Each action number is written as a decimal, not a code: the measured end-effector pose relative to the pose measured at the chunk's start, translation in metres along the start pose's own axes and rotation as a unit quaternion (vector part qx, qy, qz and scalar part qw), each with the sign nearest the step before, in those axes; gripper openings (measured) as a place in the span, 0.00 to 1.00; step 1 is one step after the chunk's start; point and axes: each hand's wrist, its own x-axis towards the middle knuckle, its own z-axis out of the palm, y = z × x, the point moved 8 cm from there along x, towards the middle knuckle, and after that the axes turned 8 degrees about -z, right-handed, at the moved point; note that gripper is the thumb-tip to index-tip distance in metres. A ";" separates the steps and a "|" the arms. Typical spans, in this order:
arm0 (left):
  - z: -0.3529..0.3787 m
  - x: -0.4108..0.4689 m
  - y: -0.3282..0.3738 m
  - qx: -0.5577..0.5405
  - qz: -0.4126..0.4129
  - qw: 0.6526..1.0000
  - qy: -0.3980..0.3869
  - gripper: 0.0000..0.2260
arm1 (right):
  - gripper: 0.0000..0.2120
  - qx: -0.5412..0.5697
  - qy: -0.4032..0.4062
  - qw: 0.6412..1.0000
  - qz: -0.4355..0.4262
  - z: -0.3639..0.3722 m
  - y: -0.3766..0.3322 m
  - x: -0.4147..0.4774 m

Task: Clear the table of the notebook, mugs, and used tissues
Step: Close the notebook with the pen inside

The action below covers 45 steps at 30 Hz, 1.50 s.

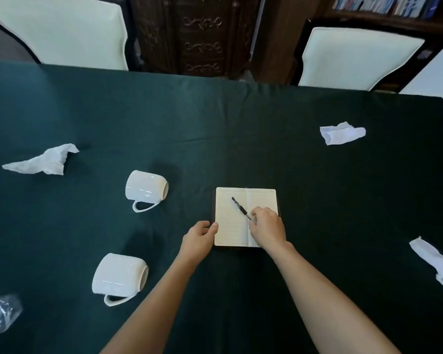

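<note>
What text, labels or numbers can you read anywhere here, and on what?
None can be read.
notebook: faint ruled lines and header marks, too small to read.
book spines on the shelf: blurred.
mugs, pen: no marking shows.
plastic wrapper: a pattern, not legible.

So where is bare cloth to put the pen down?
Free: between notebook and far right tissue, and along the far table edge. Crowded: left, by both mugs.
</note>
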 end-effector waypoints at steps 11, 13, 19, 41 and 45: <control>0.003 0.011 0.000 -0.030 -0.016 0.998 0.054 0.20 | 0.05 0.169 0.034 0.982 0.078 0.009 0.023 -0.002; 0.004 0.010 0.000 -0.038 -0.016 0.998 0.055 0.21 | 0.05 0.174 0.037 0.981 0.076 0.012 0.022 -0.002; 0.002 0.007 0.004 -0.046 -0.019 0.997 0.060 0.23 | 0.05 0.187 0.041 0.978 0.079 0.011 0.022 -0.001; 0.046 -0.017 0.076 -0.036 0.085 0.993 0.079 0.09 | 0.09 0.327 0.087 0.934 0.116 -0.017 0.090 -0.017; 0.068 -0.027 0.099 0.004 0.125 0.988 0.092 0.07 | 0.05 0.414 0.056 0.904 0.096 -0.016 0.085 -0.020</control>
